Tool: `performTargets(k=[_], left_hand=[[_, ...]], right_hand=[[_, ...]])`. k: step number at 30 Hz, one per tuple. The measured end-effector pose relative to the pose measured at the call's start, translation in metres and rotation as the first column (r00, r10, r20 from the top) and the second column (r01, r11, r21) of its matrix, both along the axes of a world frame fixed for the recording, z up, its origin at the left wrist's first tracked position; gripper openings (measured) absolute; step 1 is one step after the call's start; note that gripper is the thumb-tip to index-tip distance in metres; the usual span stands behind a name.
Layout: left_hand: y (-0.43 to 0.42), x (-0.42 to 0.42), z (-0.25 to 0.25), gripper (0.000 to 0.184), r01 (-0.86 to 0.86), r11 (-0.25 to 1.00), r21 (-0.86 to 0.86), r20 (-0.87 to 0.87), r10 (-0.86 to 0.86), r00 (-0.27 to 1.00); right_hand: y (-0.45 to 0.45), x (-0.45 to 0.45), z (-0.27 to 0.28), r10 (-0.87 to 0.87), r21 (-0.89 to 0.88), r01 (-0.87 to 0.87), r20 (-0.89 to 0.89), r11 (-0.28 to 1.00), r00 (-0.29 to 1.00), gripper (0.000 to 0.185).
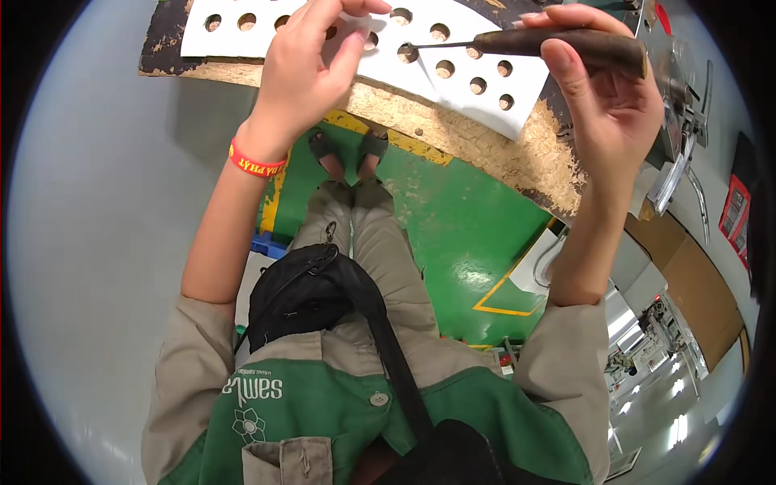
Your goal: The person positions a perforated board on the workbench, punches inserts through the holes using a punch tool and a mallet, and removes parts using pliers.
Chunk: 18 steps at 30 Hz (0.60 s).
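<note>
A white sheet (388, 77) with rows of round holes lies on the worn wooden board (453, 141) at the top of the view. In my right hand (610, 109) is a tool with a dark wooden handle (558, 44), held between thumb and fingers. Its thin metal shaft (444, 45) points left, and the tip is at one of the holes. My left hand (311, 69), with a red wristband, hovers over or rests on the sheet, thumb and fingers apart, holding nothing that I can see. Some of its fingertips are cut off by the top edge.
Metal machine parts (687, 137) stand to the right of the board. Farther right are a red package (734, 214) and an opened cardboard box (687, 283). Below the board's front edge is the green floor (461, 234) with yellow lines.
</note>
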<state>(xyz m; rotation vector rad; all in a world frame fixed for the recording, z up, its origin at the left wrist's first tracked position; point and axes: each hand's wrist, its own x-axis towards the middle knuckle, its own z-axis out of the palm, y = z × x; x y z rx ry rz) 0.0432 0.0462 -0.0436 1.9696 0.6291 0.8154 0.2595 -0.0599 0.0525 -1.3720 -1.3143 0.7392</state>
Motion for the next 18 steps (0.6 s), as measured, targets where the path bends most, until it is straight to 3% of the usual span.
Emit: performTargets(k=[1, 2, 3, 4, 6, 7, 9, 10, 12, 13, 14, 15, 16, 17, 18], left_hand=[[0.000, 0.004, 0.002, 0.011, -0.031, 1.000, -0.003, -0.048, 0.030, 0.998], [-0.006, 0.015, 0.024, 0.016, -0.149, 0.962, -0.230, -0.091, 0.131, 0.987], [-0.005, 0.014, 0.022, 0.016, -0.146, 0.962, -0.231, -0.093, 0.128, 0.987], [-0.004, 0.012, 0.018, 0.016, -0.145, 0.961, -0.235, -0.099, 0.125, 0.987], [-0.004, 0.012, 0.019, 0.017, -0.150, 0.944, -0.293, -0.084, 0.131, 0.988], [-0.005, 0.012, 0.018, 0.017, -0.148, 0.944, -0.294, -0.084, 0.129, 0.988], [-0.005, 0.012, 0.016, 0.017, -0.150, 0.937, -0.316, -0.069, 0.135, 0.989], [-0.005, 0.012, 0.015, 0.017, -0.146, 0.944, -0.296, -0.064, 0.133, 0.989], [-0.005, 0.012, 0.015, 0.017, -0.144, 0.943, -0.299, -0.061, 0.132, 0.989], [-0.005, 0.012, 0.016, 0.017, -0.146, 0.943, -0.300, -0.057, 0.135, 0.989], [-0.005, 0.013, 0.016, 0.017, -0.145, 0.942, -0.302, -0.056, 0.134, 0.989], [-0.005, 0.013, 0.017, 0.016, -0.141, 0.935, -0.326, -0.052, 0.132, 0.990], [-0.004, 0.013, 0.017, 0.015, -0.138, 0.927, -0.348, -0.046, 0.130, 0.990], [-0.004, 0.013, 0.018, 0.015, -0.139, 0.927, -0.349, -0.045, 0.131, 0.990], [-0.004, 0.013, 0.018, 0.015, -0.141, 0.921, -0.362, -0.055, 0.130, 0.990]], right_hand=[[0.003, -0.007, 0.010, -0.003, -0.041, 0.004, 0.026, 0.999, 1.000, 0.027], [0.005, -0.012, 0.018, -0.005, -0.082, 0.010, 0.051, 0.997, 0.999, 0.027], [0.005, -0.015, 0.020, -0.008, -0.123, 0.017, 0.076, 0.992, 0.997, 0.027], [0.009, -0.003, 0.009, 0.090, -0.017, -0.089, 0.063, 0.996, 0.994, 0.026], [0.011, -0.016, 0.032, 0.038, -0.180, -0.024, 0.074, 0.983, 0.997, 0.026], [0.016, -0.002, 0.011, 0.133, 0.018, -0.137, 0.135, 0.990, 0.982, 0.025], [0.022, -0.009, 0.021, 0.128, 0.037, -0.135, 0.154, 0.990, 0.980, 0.024], [0.016, -0.019, 0.043, 0.061, -0.209, -0.016, 0.208, 0.978, 0.976, 0.022], [0.031, -0.012, 0.029, 0.215, 0.005, -0.222, 0.236, 0.975, 0.948, 0.019], [0.019, -0.015, 0.039, 0.086, -0.166, -0.054, 0.192, 0.985, 0.978, 0.018], [0.028, -0.011, 0.023, 0.020, 0.058, -0.028, 0.138, 0.998, 0.990, 0.020], [0.023, -0.010, 0.029, -0.096, -0.052, 0.113, 0.262, 0.992, 0.960, 0.021], [0.017, -0.002, 0.031, -0.063, -0.047, 0.082, 0.322, 0.996, 0.945, 0.024], [0.022, 0.001, 0.014, -0.169, 0.118, 0.140, 0.289, 0.983, 0.942, 0.027], [0.022, -0.001, 0.009, -0.168, 0.118, 0.139, 0.288, 0.983, 0.943, 0.027]])
